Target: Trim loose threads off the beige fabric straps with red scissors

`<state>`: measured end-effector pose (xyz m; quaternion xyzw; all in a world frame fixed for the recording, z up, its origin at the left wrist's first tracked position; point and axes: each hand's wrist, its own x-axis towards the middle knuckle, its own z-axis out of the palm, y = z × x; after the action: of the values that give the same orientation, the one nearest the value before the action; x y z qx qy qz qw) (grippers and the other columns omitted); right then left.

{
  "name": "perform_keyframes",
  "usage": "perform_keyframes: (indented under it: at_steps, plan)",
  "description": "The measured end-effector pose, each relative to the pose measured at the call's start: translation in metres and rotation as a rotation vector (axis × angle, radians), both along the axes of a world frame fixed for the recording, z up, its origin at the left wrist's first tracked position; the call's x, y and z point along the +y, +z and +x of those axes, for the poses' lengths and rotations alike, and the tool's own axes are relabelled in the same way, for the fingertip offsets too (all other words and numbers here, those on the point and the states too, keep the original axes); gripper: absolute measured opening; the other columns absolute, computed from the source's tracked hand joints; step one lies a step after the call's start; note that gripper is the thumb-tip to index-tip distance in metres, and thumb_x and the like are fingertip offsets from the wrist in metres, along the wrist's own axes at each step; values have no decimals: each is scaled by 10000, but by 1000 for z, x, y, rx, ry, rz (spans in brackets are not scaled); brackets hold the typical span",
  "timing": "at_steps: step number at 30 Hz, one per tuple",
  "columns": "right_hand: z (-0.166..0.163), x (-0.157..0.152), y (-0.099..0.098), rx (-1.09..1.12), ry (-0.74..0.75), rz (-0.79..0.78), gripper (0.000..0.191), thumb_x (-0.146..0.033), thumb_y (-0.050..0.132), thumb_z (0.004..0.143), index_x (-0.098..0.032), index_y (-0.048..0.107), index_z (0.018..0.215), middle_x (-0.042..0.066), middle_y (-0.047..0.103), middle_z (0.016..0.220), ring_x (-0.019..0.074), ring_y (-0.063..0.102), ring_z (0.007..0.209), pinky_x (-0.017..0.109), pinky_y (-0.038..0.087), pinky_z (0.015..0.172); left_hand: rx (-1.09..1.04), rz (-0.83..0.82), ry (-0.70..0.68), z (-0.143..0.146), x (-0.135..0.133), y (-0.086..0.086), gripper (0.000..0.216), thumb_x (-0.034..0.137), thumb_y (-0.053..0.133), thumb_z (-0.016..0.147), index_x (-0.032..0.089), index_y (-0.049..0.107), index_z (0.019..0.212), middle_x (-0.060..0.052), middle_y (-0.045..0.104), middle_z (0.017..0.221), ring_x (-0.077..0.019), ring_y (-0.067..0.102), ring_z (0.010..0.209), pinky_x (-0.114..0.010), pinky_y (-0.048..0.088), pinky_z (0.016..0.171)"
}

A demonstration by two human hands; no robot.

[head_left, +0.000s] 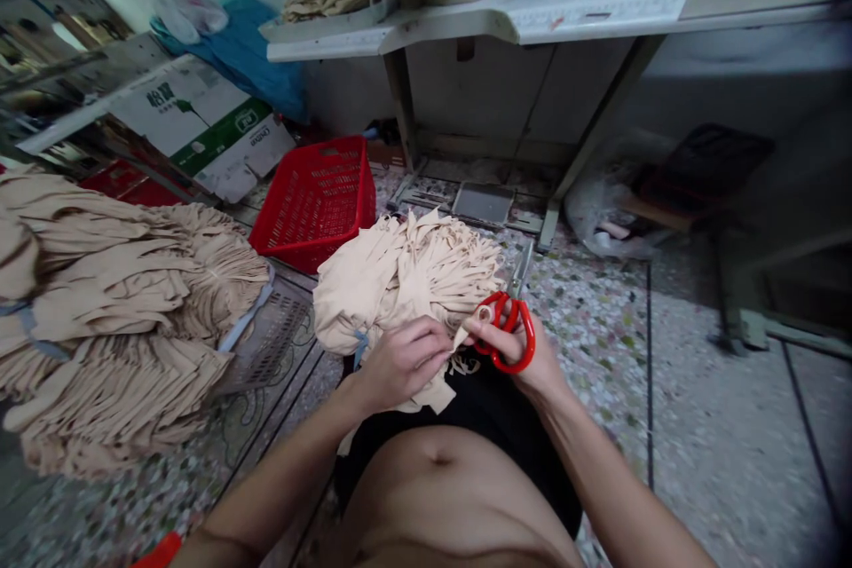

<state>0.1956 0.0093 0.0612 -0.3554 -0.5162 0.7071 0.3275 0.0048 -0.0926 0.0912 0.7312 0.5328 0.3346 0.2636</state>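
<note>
A bundle of beige fabric pieces (399,280) rests on my lap. My left hand (403,362) is closed, pinching the edge of one beige piece near the bundle's lower side. My right hand (525,351) grips red-handled scissors (512,324), fingers through the loops, blades pointing up and away. The two hands almost touch over the fabric.
A large heap of the same beige pieces (113,311) lies on a grey crate at my left. A red plastic basket (316,200) stands on the floor ahead. Behind it are a sewing table (532,13), a cardboard box (200,120) and speckled floor (698,426) to the right.
</note>
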Motion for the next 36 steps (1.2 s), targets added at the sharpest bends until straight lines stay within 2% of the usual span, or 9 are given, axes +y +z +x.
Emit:
perform_keyframes:
  at_steps: [3, 6, 9, 11, 16, 20, 27, 31, 36]
  plan:
    - [4, 2, 2, -12, -48, 34, 418, -465, 902, 707, -217, 569, 752, 16, 687, 673, 225, 704, 640, 301, 552, 586, -94, -70, 79, 4, 1, -10, 169, 264, 625, 960, 185, 672, 1103, -112, 673, 1096, -220, 638, 1031, -349, 503, 936]
    - [13, 9, -4, 10, 20, 81, 433, -463, 904, 715, -226, 542, 742, 8, 674, 661, 223, 698, 629, 313, 555, 592, -348, -309, 182, 4, 7, -12, 300, 417, 641, 956, 181, 651, 1142, -85, 685, 1075, -209, 645, 998, -322, 513, 903]
    - [18, 14, -11, 23, 69, 115, 449, -493, 880, 741, -232, 516, 706, 43, 716, 722, 245, 716, 664, 354, 586, 651, -495, -558, 183, 2, 14, -10, 448, 519, 452, 1031, 156, 710, 981, -67, 693, 927, -185, 627, 857, -284, 494, 783]
    - [20, 16, -13, 23, 74, 127, 450, -489, 870, 756, -232, 506, 691, 70, 744, 799, 270, 742, 745, 375, 601, 710, -558, -615, 168, 1, 17, -9, 433, 535, 555, 982, 140, 709, 897, -43, 659, 822, -158, 581, 754, -257, 452, 705]
    - [18, 11, -14, 84, 40, 64, 410, -461, 885, 737, -219, 554, 733, 90, 766, 890, 332, 737, 1023, 394, 599, 838, -683, -510, 242, 2, 20, -4, 361, 436, 820, 791, 127, 644, 854, -22, 599, 819, -134, 556, 756, -234, 437, 712]
    - [16, 1, -13, 37, 42, 13, 450, -486, 913, 679, -215, 562, 758, 79, 773, 899, 270, 746, 813, 353, 597, 722, -607, -419, 247, 1, 21, 6, 317, 358, 848, 758, 134, 653, 871, -39, 635, 879, -157, 591, 831, -246, 473, 763]
    - [13, -6, 1, 1, 37, 78, 484, -529, 905, 672, -233, 528, 741, 49, 745, 801, 218, 695, 680, 325, 572, 639, -526, -593, 73, -9, 24, 11, 281, 375, 733, 894, 108, 773, 973, -76, 733, 907, -175, 643, 809, -253, 485, 722]
    - [21, -19, -11, -49, 138, 107, 433, -574, 772, 836, -223, 530, 760, -7, 626, 632, 166, 591, 565, 277, 487, 557, -624, -553, 223, -13, 23, 1, 343, 403, 772, 868, 104, 784, 1034, -90, 765, 952, -189, 670, 810, -276, 517, 753]
    - [38, -43, -34, -140, 410, 247, 396, -579, 518, 1018, -205, 562, 893, 10, 596, 776, 168, 549, 679, 263, 434, 615, -726, -522, 323, -15, 18, -6, 332, 382, 820, 827, 111, 793, 1016, -77, 777, 943, -176, 679, 807, -255, 521, 770]
